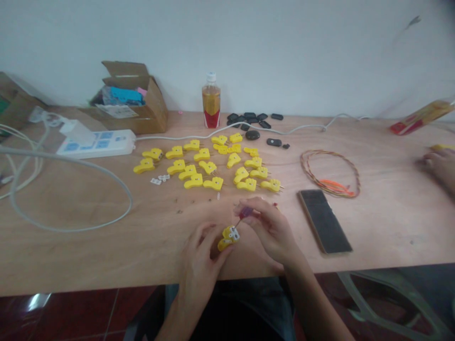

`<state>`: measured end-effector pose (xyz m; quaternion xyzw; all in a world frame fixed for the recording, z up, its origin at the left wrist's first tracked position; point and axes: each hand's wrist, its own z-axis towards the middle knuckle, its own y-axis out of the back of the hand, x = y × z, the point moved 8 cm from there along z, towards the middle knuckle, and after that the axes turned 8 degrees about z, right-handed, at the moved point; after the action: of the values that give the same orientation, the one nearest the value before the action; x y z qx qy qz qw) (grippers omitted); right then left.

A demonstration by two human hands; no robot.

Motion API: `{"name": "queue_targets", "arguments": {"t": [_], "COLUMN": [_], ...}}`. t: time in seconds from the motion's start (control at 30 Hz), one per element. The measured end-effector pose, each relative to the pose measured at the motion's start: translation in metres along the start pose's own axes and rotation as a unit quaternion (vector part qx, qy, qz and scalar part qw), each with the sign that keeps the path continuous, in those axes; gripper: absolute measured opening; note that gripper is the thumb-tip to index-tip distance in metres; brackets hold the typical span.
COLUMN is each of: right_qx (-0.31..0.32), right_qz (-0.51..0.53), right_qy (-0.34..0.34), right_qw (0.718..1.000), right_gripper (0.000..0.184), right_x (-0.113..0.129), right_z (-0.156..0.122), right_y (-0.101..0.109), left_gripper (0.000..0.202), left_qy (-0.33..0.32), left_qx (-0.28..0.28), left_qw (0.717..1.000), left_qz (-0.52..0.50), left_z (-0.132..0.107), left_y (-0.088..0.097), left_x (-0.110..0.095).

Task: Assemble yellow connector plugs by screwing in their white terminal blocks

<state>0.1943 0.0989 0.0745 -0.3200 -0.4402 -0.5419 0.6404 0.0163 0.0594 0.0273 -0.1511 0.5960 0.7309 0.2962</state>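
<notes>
Plywood tabletop (pixel 85 251) under the left hand (pixel 197 265), white wall (pixel 227 47) behind.

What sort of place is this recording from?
Probably a small, informal electrical assembly workspace: a plywood workbench holds many yellow two-pin connectors, with a coil of twisted wire and a white power strip nearby.

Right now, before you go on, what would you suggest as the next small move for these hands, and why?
I would probably bring the tip of the purple-handled screwdriver onto the white face of the yellow connector. Your right hand holds the tip close to that face, and your left hand grips the connector steady.
</notes>
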Motion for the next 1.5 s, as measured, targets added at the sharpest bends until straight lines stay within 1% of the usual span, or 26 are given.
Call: {"name": "queue_targets", "arguments": {"t": [0.1,0.17,0.23,0.3,0.37,0.5,0.57,0.67,0.73,0.8,0.93,1.0,1.07,1.13,1.17,1.27,1.33,1.43,1.5], "right_qx": [0.014,0.02,0.001,-0.027,-0.029,0.013,0.005,-0.013,0.0,0.008,-0.022,-0.007,0.023,0.034,0.023,-0.038,-0.047,-0.002,0.021], "right_qz": [0.011,0.009,-0.005,-0.02,-0.021,0.002,0.014,0.032,0.031,0.022,-0.004,0.002,0.014,0.022,0.029,0.041,0.034,0.023,0.014], "right_qy": [-0.001,0.015,0.042,0.067,0.077,0.049,0.032,0.014,-0.001,0.005,0.06,0.053,0.027,0.015,0.02,0.051,0.049,0.018,0.014], "right_qw": [1.0,1.0,0.999,0.997,0.996,0.999,0.999,0.999,1.0,1.0,0.998,0.999,0.999,0.999,0.999,0.997,0.997,1.0,1.0], "right_gripper": [0.043,0.043,0.041,0.035,0.031,0.039,0.038,0.037,0.037,0.035,0.031,0.034,0.039,0.038,0.036,0.032,0.035,0.042,0.04], "right_x": [0.001,0.004,0.01,0.016,0.019,0.016,0.012,0.007,0.006,0.008,0.019,0.019,0.016,0.014,0.013,0.013,0.011,0.009,0.012], "right_z": [-0.002,-0.001,0.0,0.001,0.001,-0.001,-0.004,-0.006,-0.006,-0.004,-0.001,0.0,0.0,-0.001,-0.001,-0.002,-0.003,-0.004,-0.003], "right_y": [-0.002,-0.004,-0.001,0.002,0.003,-0.002,0.0,0.003,0.001,-0.001,0.005,0.004,0.0,-0.003,-0.002,0.004,0.005,-0.002,-0.006], "left_gripper": [0.03,0.028,0.024,0.021,0.02,0.025,0.027,0.024,0.023,0.024,0.025,0.025,0.025,0.024,0.024,0.025,0.025,0.021,0.017], "left_qy": [-0.025,-0.034,-0.031,-0.021,-0.012,-0.021,-0.027,-0.036,-0.04,-0.043,-0.039,-0.03,-0.024,-0.022,-0.021,-0.015,-0.008,0.004,0.018], "left_qx": [0.012,0.01,-0.001,-0.01,-0.011,0.0,0.0,-0.005,-0.007,-0.006,0.003,0.011,0.019,0.023,0.025,0.037,0.044,0.05,0.062], "left_qw": [1.0,0.999,0.999,0.999,0.999,1.0,1.0,0.999,0.999,0.999,0.999,0.999,1.0,1.0,0.999,0.999,0.999,0.998,0.997], "left_qz": [0.013,0.027,0.043,0.047,0.035,0.012,0.002,-0.008,-0.005,0.003,0.014,0.011,0.004,-0.001,-0.002,-0.005,-0.013,-0.032,-0.043], "left_z": [0.005,0.007,0.01,0.011,0.012,0.012,0.012,0.011,0.011,0.012,0.013,0.013,0.013,0.013,0.013,0.013,0.013,0.015,0.016], "left_y": [-0.004,-0.006,-0.007,-0.008,-0.009,-0.01,-0.009,-0.008,-0.008,-0.009,-0.01,-0.011,-0.011,-0.012,-0.013,-0.015,-0.015,-0.015,-0.016], "left_x": [-0.008,-0.013,-0.016,-0.017,-0.017,-0.016,-0.015,-0.015,-0.015,-0.016,-0.015,-0.014,-0.013,-0.013,-0.013,-0.012,-0.011,-0.012,-0.012]}}
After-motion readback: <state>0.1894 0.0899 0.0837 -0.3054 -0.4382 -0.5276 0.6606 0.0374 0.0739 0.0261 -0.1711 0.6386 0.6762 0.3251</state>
